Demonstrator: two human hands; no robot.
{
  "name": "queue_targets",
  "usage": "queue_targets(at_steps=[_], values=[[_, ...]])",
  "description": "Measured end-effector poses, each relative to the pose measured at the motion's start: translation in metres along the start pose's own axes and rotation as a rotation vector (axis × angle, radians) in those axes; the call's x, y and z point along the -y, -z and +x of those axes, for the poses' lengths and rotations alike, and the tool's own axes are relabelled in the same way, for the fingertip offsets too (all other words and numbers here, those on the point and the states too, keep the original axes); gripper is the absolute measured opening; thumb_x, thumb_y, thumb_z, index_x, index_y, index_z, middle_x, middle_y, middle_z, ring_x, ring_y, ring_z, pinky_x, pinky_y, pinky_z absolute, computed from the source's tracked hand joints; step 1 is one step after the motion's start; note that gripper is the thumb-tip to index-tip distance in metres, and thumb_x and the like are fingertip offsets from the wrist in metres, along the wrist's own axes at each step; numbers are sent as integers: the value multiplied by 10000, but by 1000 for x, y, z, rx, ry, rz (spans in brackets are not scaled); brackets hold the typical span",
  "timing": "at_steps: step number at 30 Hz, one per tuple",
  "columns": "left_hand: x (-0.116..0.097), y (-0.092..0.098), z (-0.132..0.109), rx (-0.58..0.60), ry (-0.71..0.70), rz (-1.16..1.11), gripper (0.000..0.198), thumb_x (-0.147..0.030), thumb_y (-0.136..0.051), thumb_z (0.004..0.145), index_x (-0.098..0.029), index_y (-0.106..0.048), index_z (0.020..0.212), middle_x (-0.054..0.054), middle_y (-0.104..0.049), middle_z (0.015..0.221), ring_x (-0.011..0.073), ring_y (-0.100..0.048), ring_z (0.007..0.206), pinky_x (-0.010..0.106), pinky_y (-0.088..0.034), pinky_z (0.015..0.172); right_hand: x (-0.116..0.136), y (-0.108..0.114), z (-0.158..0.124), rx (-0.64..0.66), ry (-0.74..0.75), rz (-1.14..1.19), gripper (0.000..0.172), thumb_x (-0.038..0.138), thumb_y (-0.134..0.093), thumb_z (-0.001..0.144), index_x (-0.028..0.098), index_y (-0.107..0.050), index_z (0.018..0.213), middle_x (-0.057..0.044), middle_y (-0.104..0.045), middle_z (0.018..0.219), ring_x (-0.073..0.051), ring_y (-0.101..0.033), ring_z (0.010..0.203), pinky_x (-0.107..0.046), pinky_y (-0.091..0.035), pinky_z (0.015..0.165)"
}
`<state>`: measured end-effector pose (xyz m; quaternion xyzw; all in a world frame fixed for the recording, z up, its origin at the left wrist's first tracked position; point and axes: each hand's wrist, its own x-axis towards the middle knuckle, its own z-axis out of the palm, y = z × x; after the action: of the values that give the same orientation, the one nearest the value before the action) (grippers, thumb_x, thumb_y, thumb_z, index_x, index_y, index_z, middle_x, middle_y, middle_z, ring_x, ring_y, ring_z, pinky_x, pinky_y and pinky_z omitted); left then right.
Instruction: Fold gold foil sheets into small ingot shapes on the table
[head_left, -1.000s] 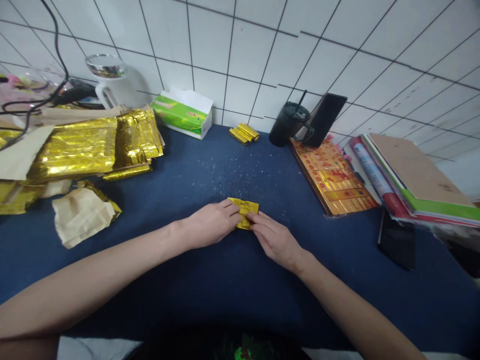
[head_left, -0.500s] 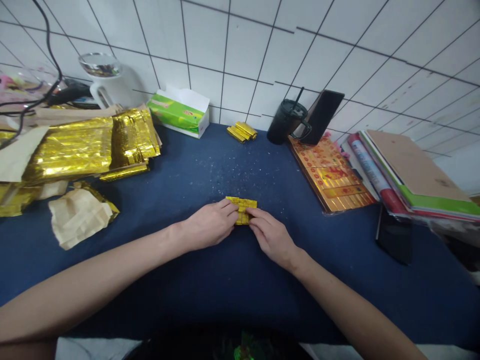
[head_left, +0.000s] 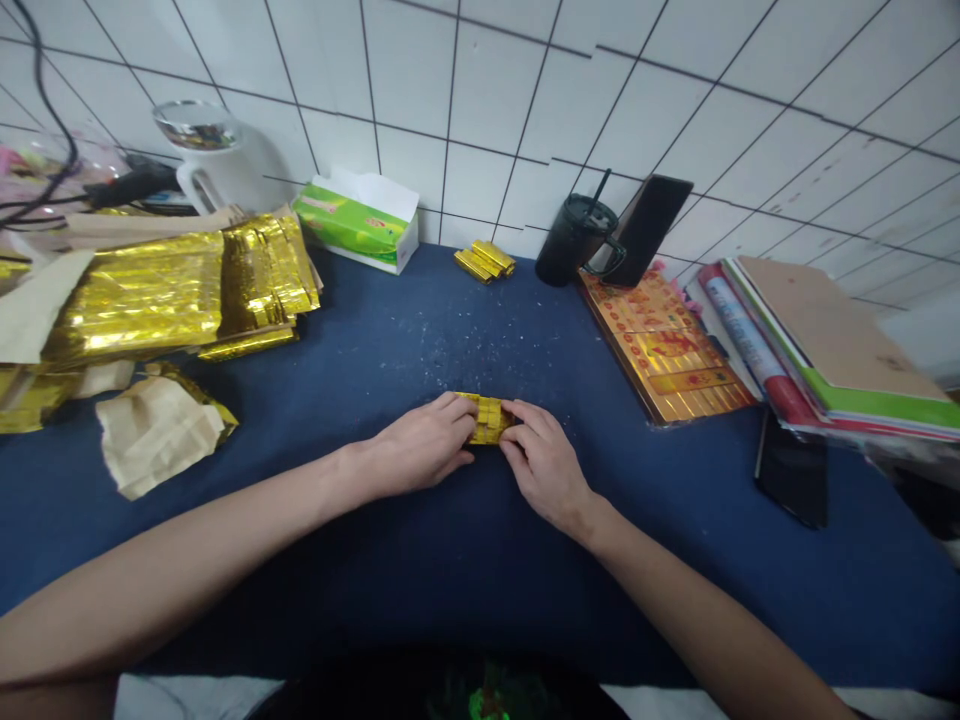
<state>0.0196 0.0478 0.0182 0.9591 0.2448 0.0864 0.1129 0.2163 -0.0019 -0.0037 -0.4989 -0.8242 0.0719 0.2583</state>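
Folded gold foil strip (head_left: 487, 420) resting on blue cloth (head_left: 360, 340), gripped closed from both ends between left hand (head_left: 420, 447) and right hand (head_left: 544, 468), fingertips (head_left: 514, 410) pressing on the foil. For crisp creases: even pressure from both sides, no twisting. Small gold foil bars (head_left: 484, 262) lying well beyond, near the wall.

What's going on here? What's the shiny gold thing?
A person is holding a small folded piece of gold foil between their left hand and right hand, on a dark blue table cover. A few little gold foil bars lie farther along, and a big pile of gold foil sheets sits to the left.
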Motion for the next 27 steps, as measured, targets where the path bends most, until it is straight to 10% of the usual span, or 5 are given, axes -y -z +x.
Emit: queue_targets(at_steps=[27], values=[[7,0,-8,-43,161,-215,73,-145,-505,817,-106,-547,771,130,-477,1166,222,-487,1039,372,-463,861,-5,2,2,-6,-53,85,109,149,-482,809,202,-528,725,-100,-564,1097,-246,-504,1057,-489,-437,879]])
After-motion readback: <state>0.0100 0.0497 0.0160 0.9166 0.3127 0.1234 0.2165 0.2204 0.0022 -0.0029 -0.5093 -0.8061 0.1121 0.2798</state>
